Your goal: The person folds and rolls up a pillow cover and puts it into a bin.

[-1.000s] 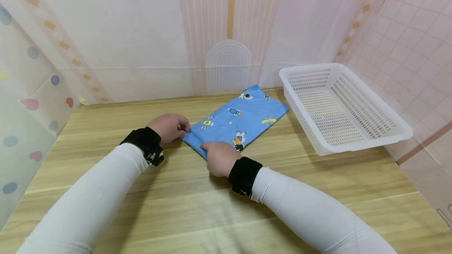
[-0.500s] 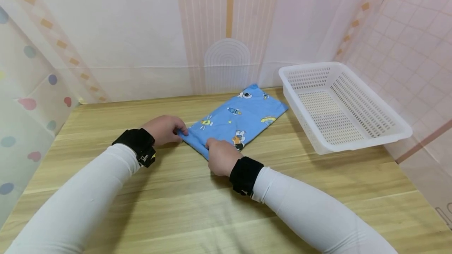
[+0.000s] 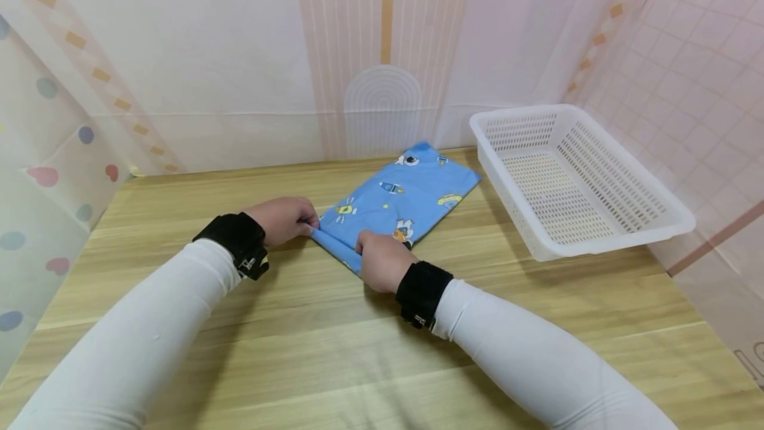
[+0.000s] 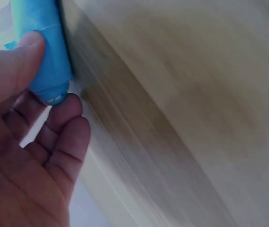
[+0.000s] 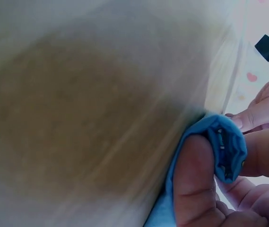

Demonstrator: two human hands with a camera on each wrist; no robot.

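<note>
A folded blue cloth (image 3: 390,194) printed with rockets, astronauts and stars lies slantwise on the wooden table. At its near left corner my left hand (image 3: 285,220) pinches the edge. My right hand (image 3: 384,261) grips the same short edge at the near right corner. Between the hands that edge is turned over in a narrow roll. In the left wrist view the thumb presses on the rolled cloth (image 4: 51,56), with curled fingers under its end. The right wrist view shows the roll's open end (image 5: 229,146) between thumb and finger, its layers visible.
A white plastic basket (image 3: 621,243) with slotted walls stands right of the cloth. Behind the table (image 3: 310,344) hangs a pale patterned backdrop (image 3: 239,52), with further patterned sheets at both sides.
The cloth's near edge has been turned up into a roll. My right hand has shifted slightly right and away from me, its fingers closing on the edge. The far end has slid slightly left.
</note>
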